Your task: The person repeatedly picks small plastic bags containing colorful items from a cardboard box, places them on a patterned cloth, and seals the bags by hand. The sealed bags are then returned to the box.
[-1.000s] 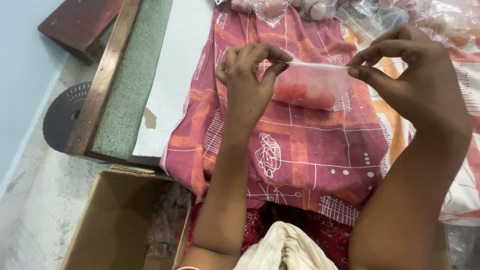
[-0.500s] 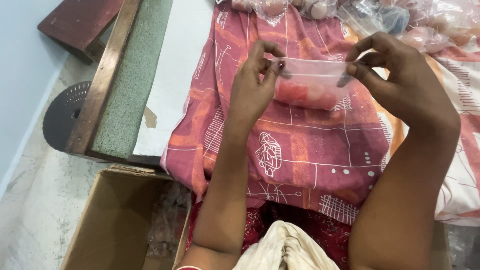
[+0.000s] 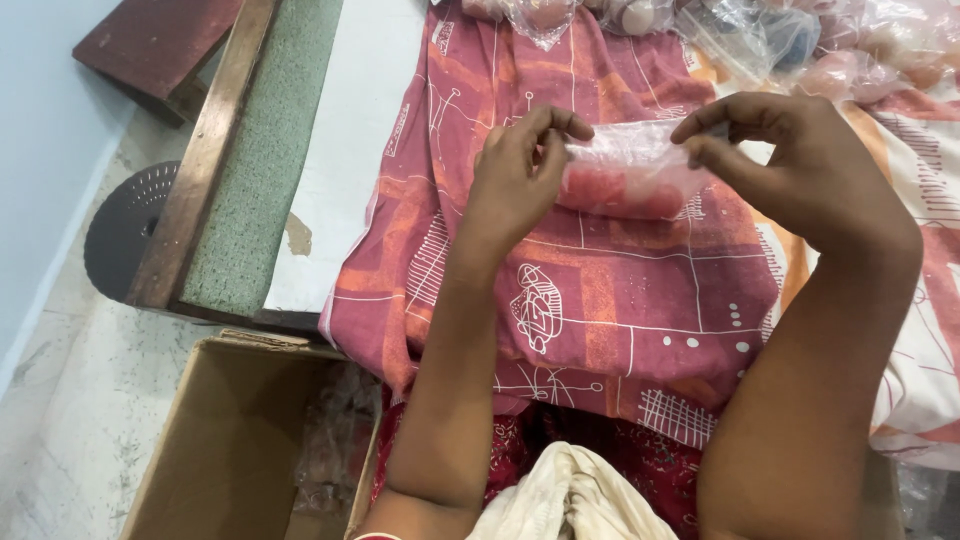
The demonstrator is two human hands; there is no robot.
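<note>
Left hand [image 3: 520, 175]: left of the frame's centre, fingers closed in a pinch on the left end of the small plastic bag
Right hand [image 3: 800, 165]: upper right of centre, thumb and fingers pressed together on the right end of the same bag
Small plastic bag [image 3: 630, 175]: clear, held between both hands just above the cloth, in the upper middle of the frame; something red fills its lower part; the top edge looks folded or pressed flat, but I cannot tell if it is sealed
Cloth [image 3: 600, 320]: red and orange with white drawings, spread over the bench and hanging down toward the person
Other bags [image 3: 760, 40]: a heap of clear filled bags along the top edge, upper right
Cardboard box [image 3: 220, 440]: open, lower left; some clear plastic shows just beside it
Bench edge [image 3: 330, 150]: white surface with a green strip and a wooden rail, upper left
Progress: the bag seems already filled, and closing its mouth appears to be what is left; many bags look finished in the heap
</note>
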